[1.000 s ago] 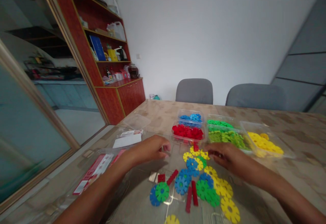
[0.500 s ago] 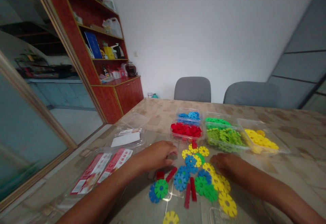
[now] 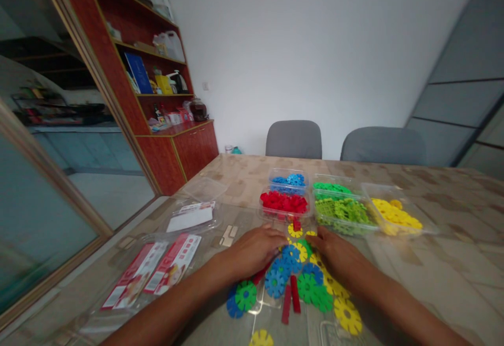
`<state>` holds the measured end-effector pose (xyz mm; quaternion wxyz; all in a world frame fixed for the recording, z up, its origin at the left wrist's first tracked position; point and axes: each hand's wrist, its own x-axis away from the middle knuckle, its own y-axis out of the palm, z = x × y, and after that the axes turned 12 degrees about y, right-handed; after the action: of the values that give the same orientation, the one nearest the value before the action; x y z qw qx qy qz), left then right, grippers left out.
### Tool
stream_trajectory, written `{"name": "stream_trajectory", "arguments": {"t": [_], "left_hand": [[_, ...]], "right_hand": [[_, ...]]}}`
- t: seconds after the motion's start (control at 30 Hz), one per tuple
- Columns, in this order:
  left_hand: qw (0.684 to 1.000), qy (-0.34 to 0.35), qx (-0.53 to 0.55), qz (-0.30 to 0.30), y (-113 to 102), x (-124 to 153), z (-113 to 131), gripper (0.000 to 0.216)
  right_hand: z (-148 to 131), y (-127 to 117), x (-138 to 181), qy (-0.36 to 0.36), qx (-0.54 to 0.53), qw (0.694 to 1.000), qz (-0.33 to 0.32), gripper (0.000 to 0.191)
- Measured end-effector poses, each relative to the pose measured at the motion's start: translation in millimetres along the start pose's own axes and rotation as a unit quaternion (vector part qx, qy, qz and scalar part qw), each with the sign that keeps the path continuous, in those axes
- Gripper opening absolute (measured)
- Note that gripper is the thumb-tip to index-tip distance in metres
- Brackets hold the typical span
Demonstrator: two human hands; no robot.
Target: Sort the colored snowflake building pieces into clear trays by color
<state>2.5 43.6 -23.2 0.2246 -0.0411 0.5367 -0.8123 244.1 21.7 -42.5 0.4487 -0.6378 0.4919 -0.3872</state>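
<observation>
A heap of flat plastic snowflake discs [image 3: 293, 278] in blue, green, yellow and red lies on the table in front of me, with a few red bars [image 3: 290, 296] among them. My left hand [image 3: 254, 251] rests palm down on the left side of the heap, fingers curled over the pieces. My right hand [image 3: 334, 254] lies on the right side of the heap, fingers bent onto yellow and green discs. What either hand grips is hidden under the fingers.
Clear tubs stand behind the heap: red pieces [image 3: 284, 204], blue [image 3: 289, 180], green [image 3: 342, 209], yellow [image 3: 396, 215]. Empty clear lids and red-and-white packaging [image 3: 157, 270] lie to the left. Two grey chairs [image 3: 294, 138] face me. A red shelf unit [image 3: 157, 94] stands at left.
Both hands have drawn in from the heap's far edges onto its middle. The left hand slid right and the right hand slid left, so they now lie close together.
</observation>
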Motion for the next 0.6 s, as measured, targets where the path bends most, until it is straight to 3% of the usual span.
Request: {"name": "stream_trajectory", "arguments": {"t": [0.1, 0.27, 0.47, 0.6], "left_hand": [[1.0, 0.004, -0.011, -0.005, 0.0, -0.3, 0.0, 0.029], [0.999, 0.012, -0.041, 0.019, 8.5, -4.8, -6.4, 0.045], [0.998, 0.025, -0.066, 0.002, 4.3, -10.8, -4.6, 0.033], [0.998, 0.045, -0.023, -0.036, -6.8, -7.0, 1.4, 0.022]], "right_hand": [[-3.7, -6.0, 0.8, -0.021, -0.01, 1.0, 0.015, 0.026], [-6.0, 2.7, -6.7, -0.035, -0.019, 0.998, 0.04, 0.033], [-5.9, 4.3, -9.0, -0.05, -0.03, 0.998, 0.024, 0.03], [-4.5, -4.6, -1.5, -0.085, -0.048, 0.995, -0.021, 0.026]]}}
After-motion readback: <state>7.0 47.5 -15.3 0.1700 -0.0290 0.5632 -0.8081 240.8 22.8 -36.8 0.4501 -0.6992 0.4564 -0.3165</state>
